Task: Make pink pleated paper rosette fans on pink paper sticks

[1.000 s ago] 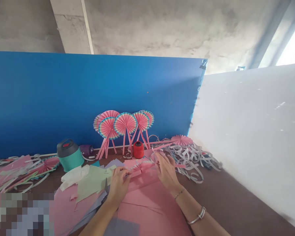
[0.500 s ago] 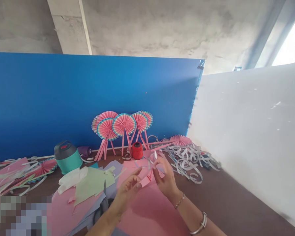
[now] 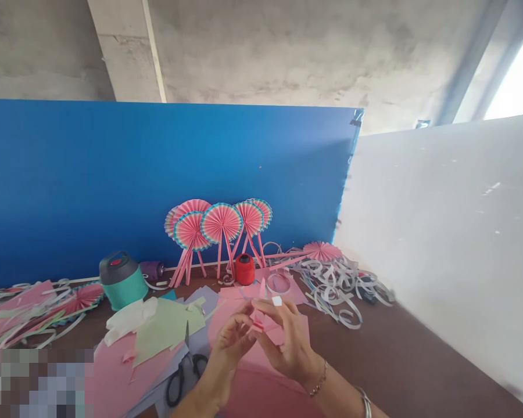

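A small folded piece of pink paper (image 3: 258,321) with a red line across it is pinched between my two hands. My left hand (image 3: 232,343) grips it from the left with thumb and fingers. From the other side, my right hand (image 3: 291,341) closes on it, the fingers partly covering it. A small white scrap (image 3: 278,301) shows at the right fingers; how it is held cannot be made out. Beneath the hands lie pink paper sheets (image 3: 261,392). Black-handled scissors (image 3: 175,383) rest on papers left of my left hand.
Pleated pink paper fans (image 3: 221,223) lean on the blue panel (image 3: 113,168). A red thread spool (image 3: 244,270) stands before them. Curled white strips (image 3: 335,290) lie to the right. A teal-and-grey container (image 3: 122,284) and pale green paper (image 3: 168,325) are at left.
My hands have come together around the pink paper, which was stretched out between them before. The right hand has moved lower and to the left. More of the scissors now shows.
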Tool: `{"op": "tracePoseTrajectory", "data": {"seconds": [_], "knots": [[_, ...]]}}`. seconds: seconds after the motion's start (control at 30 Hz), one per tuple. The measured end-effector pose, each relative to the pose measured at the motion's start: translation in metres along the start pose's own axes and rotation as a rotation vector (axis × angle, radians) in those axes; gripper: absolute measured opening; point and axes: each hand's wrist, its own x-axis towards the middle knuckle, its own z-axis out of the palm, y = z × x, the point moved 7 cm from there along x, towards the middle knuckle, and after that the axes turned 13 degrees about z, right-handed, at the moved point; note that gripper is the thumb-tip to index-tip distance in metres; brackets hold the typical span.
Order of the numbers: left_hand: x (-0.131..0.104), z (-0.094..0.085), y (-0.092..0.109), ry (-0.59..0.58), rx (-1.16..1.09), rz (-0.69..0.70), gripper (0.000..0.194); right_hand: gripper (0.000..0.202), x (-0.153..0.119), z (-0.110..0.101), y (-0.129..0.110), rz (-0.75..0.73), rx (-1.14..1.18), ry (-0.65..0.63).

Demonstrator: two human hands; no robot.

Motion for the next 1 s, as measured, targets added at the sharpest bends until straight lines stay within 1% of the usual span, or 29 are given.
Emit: {"op": "tracePoseTrajectory", "data": {"seconds": [0.03,0.07,0.17,0.2,0.23,0.3,0.37,0.43,0.53,0.6,0.67,0.77,0.87,0.93,1.0], "knots": [[0.001,-0.001,0.001,-0.002,0.012,0.029,0.026,0.043,0.001,-0.001,0.0,-0.002,-0.018,-0.01],[0.002,-0.002,0.003,0.002,0.027,0.06,0.033,0.039,0.002,-0.002,-0.001,-0.005,-0.035,-0.019],[0.003,-0.009,0.009,0.006,0.121,0.145,0.066,0.037,0.008,-0.008,-0.006,-0.021,-0.09,-0.036],[0.003,-0.011,0.011,-0.007,0.179,0.168,0.071,0.037,0.009,-0.009,-0.009,-0.032,-0.112,-0.051],[0.003,-0.013,0.014,-0.024,0.246,0.196,0.071,0.039,0.01,-0.009,-0.012,-0.049,-0.133,-0.074],[0.002,-0.015,0.021,-0.061,0.375,0.277,0.063,0.042,0.011,-0.005,-0.016,-0.086,-0.159,-0.128],[0.002,-0.016,0.027,-0.095,0.472,0.356,0.043,0.044,0.01,-0.001,-0.018,-0.109,-0.155,-0.175],[0.002,-0.016,0.03,-0.108,0.515,0.395,0.028,0.045,0.009,0.003,-0.018,-0.113,-0.125,-0.199],[0.004,-0.02,0.03,-0.044,0.445,0.364,0.021,0.053,0.007,0.005,-0.013,-0.075,-0.057,-0.174],[0.005,-0.023,0.028,0.035,0.319,0.31,0.02,0.063,0.007,0.006,-0.008,-0.02,-0.03,-0.157],[0.005,-0.024,0.026,0.104,0.187,0.252,0.022,0.068,0.007,0.009,-0.002,0.045,-0.014,-0.164],[0.005,-0.021,0.028,0.154,0.043,0.206,0.021,0.061,0.005,0.011,0.006,0.135,0.057,-0.17],[0.006,-0.016,0.031,0.191,-0.027,0.182,0.02,0.056,0.003,0.011,0.011,0.195,0.11,-0.156],[0.007,-0.019,0.031,0.254,-0.045,0.169,0.022,0.057,0.003,0.007,0.011,0.186,0.058,-0.111],[0.008,-0.025,0.031,0.342,-0.054,0.179,0.025,0.055,0.004,-0.003,0.007,0.134,0.008,-0.033]]}}
